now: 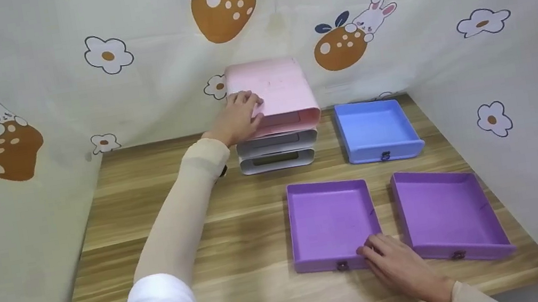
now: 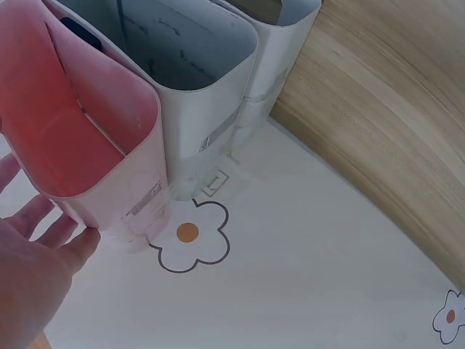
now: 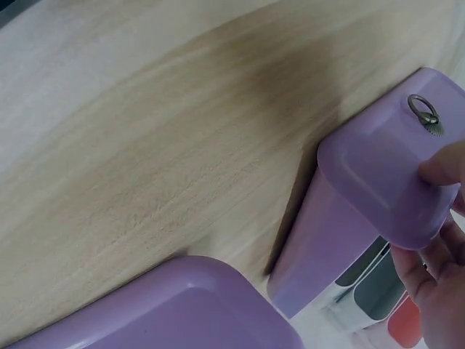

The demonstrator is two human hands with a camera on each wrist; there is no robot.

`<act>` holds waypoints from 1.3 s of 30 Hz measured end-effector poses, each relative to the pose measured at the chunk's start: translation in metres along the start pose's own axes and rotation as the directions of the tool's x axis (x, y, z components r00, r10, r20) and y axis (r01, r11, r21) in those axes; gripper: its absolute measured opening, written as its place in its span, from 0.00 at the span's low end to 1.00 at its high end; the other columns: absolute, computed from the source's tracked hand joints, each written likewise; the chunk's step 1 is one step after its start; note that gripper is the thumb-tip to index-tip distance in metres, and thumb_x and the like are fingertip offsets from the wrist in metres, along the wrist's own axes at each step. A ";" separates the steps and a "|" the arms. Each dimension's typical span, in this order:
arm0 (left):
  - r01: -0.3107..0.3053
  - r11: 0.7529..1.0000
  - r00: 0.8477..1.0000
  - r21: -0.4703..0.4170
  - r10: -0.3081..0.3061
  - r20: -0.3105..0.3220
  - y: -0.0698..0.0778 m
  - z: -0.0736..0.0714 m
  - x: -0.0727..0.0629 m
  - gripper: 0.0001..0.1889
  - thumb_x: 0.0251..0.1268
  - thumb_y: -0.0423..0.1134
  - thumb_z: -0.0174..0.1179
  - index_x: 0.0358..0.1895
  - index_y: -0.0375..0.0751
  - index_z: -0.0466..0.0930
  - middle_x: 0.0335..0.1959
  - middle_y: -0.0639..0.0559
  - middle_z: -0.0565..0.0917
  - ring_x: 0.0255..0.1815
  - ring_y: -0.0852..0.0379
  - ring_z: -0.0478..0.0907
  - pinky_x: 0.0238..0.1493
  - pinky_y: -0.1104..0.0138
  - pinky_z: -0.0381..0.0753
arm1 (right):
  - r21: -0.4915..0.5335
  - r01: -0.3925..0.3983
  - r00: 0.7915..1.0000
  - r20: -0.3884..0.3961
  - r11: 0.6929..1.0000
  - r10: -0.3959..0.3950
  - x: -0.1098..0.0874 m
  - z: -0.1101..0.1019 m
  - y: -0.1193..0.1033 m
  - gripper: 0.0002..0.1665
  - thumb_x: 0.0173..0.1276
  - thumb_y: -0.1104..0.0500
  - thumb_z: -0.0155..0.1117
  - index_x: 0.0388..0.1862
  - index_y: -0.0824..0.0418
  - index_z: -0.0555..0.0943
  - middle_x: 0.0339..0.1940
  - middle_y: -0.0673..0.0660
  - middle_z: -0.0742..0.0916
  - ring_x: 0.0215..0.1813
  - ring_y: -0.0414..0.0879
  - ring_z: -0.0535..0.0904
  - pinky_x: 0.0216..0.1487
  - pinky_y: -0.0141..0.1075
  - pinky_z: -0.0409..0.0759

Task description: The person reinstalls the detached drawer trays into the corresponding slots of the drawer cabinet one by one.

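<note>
A stack of drawer cases stands at the back: a pink case (image 1: 272,85) on top of two white cases (image 1: 277,160), their fronts uncovered. My left hand (image 1: 237,118) rests on the pink case's upper left edge, its fingers (image 2: 54,233) touching the shell. Two purple drawers lie in front, each with a small ring pull. My right hand (image 1: 400,265) pinches the front right corner of the nearer-left purple drawer (image 1: 332,216), thumb (image 3: 439,166) on its front face and fingers over the rim. To its right lies the other purple drawer (image 1: 448,211).
A blue drawer (image 1: 377,125) lies right of the stack, its ring pull facing me. Wood-grain table (image 1: 243,263) lies under everything. Cloth walls (image 1: 141,95) printed with rabbits and flowers close in the back and both sides.
</note>
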State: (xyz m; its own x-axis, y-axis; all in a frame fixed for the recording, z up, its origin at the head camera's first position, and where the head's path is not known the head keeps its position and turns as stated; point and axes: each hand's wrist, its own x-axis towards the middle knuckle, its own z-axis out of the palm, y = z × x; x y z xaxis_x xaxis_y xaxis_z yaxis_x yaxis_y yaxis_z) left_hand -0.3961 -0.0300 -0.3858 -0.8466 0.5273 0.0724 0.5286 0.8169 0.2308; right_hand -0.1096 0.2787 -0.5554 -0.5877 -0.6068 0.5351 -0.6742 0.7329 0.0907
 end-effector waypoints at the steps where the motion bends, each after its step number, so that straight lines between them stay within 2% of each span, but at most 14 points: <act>1: -0.002 1.000 1.000 0.010 0.002 0.001 0.000 -0.002 0.000 0.22 0.76 0.48 0.43 0.66 0.45 0.66 0.76 0.38 0.62 0.78 0.36 0.57 0.82 0.46 0.55 | -0.013 -0.001 1.000 -0.006 1.000 0.001 0.001 -0.001 0.000 0.07 0.62 0.61 0.64 0.41 0.55 0.80 0.34 0.48 0.77 0.35 0.40 0.72 0.37 0.31 0.77; 3: -0.004 1.000 1.000 0.020 0.004 0.001 0.001 -0.006 0.001 0.21 0.76 0.48 0.42 0.66 0.44 0.66 0.76 0.38 0.63 0.77 0.36 0.58 0.82 0.46 0.56 | -0.040 -0.010 1.000 -0.019 0.999 0.009 0.004 -0.004 0.000 0.05 0.66 0.59 0.60 0.40 0.56 0.79 0.33 0.49 0.78 0.35 0.41 0.72 0.37 0.32 0.78; 6: 0.001 1.000 1.000 0.028 -0.001 0.004 0.002 -0.012 0.003 0.21 0.77 0.48 0.42 0.66 0.44 0.66 0.76 0.38 0.62 0.77 0.36 0.57 0.81 0.45 0.58 | -0.092 -0.037 0.999 -0.008 0.995 0.036 0.008 -0.009 -0.002 0.07 0.63 0.61 0.57 0.40 0.56 0.79 0.34 0.50 0.79 0.36 0.42 0.73 0.38 0.33 0.81; 9: 0.008 1.000 1.000 0.030 -0.008 0.005 0.001 -0.019 0.005 0.21 0.77 0.49 0.43 0.66 0.45 0.66 0.76 0.38 0.62 0.78 0.37 0.57 0.81 0.45 0.59 | -0.151 -0.054 0.998 0.016 0.987 0.057 0.011 -0.014 -0.004 0.15 0.53 0.65 0.61 0.41 0.56 0.80 0.36 0.51 0.80 0.38 0.44 0.76 0.38 0.36 0.84; 11: 0.011 1.000 1.000 0.030 -0.011 0.006 0.000 -0.023 0.006 0.21 0.77 0.49 0.43 0.66 0.45 0.66 0.76 0.39 0.62 0.78 0.37 0.57 0.81 0.46 0.60 | -0.181 -0.063 0.997 0.024 0.981 0.068 0.013 -0.015 -0.006 0.23 0.43 0.68 0.65 0.42 0.56 0.80 0.37 0.51 0.82 0.39 0.45 0.78 0.38 0.37 0.86; 15: 0.004 1.000 1.000 0.026 -0.004 0.003 -0.001 -0.027 0.007 0.21 0.76 0.49 0.44 0.65 0.45 0.67 0.75 0.39 0.64 0.77 0.38 0.59 0.80 0.46 0.60 | -0.208 -0.083 0.996 -0.033 0.975 0.078 0.017 -0.012 -0.007 0.26 0.36 0.71 0.67 0.40 0.55 0.82 0.35 0.51 0.84 0.39 0.48 0.81 0.36 0.39 0.87; 21: -0.003 1.000 1.000 0.020 0.003 0.009 -0.001 -0.025 0.008 0.21 0.75 0.48 0.46 0.64 0.45 0.68 0.73 0.38 0.66 0.75 0.38 0.61 0.80 0.48 0.62 | -0.206 -0.106 0.990 -0.110 0.973 0.085 0.022 -0.004 -0.008 0.20 0.43 0.71 0.59 0.36 0.54 0.83 0.33 0.49 0.84 0.37 0.46 0.79 0.27 0.34 0.83; 26: -0.015 1.000 1.000 0.025 0.014 0.022 0.002 -0.018 0.006 0.21 0.75 0.48 0.46 0.64 0.45 0.68 0.73 0.38 0.65 0.75 0.37 0.61 0.80 0.47 0.62 | -0.192 -0.099 0.992 -0.093 0.976 0.082 0.029 0.000 -0.007 0.18 0.45 0.70 0.61 0.36 0.54 0.83 0.33 0.49 0.84 0.37 0.45 0.79 0.26 0.34 0.83; 32: -0.021 0.999 1.000 0.032 0.020 0.023 0.003 -0.011 0.002 0.20 0.75 0.48 0.46 0.64 0.45 0.69 0.71 0.39 0.68 0.72 0.39 0.64 0.77 0.48 0.66 | -0.192 -0.055 0.997 -0.055 0.980 0.046 0.039 0.003 -0.005 0.18 0.47 0.68 0.66 0.39 0.54 0.82 0.35 0.49 0.83 0.38 0.46 0.79 0.28 0.35 0.83; 39: -0.022 0.999 1.000 0.033 0.022 0.005 0.001 -0.004 -0.002 0.20 0.75 0.49 0.46 0.62 0.45 0.69 0.69 0.39 0.69 0.71 0.38 0.65 0.76 0.49 0.67 | -0.175 -0.019 0.997 -0.073 0.984 0.006 0.053 0.012 0.003 0.13 0.52 0.67 0.61 0.37 0.55 0.81 0.34 0.49 0.82 0.37 0.44 0.78 0.22 0.31 0.80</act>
State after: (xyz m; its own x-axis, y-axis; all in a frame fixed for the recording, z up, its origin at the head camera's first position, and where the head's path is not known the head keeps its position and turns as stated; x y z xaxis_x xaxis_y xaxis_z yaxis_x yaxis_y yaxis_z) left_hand -0.3938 -0.0309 -0.3816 -0.8345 0.5462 0.0724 0.5488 0.8124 0.1972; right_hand -0.1481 0.2450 -0.5363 -0.5574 -0.5784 0.5956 -0.5743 0.7867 0.2265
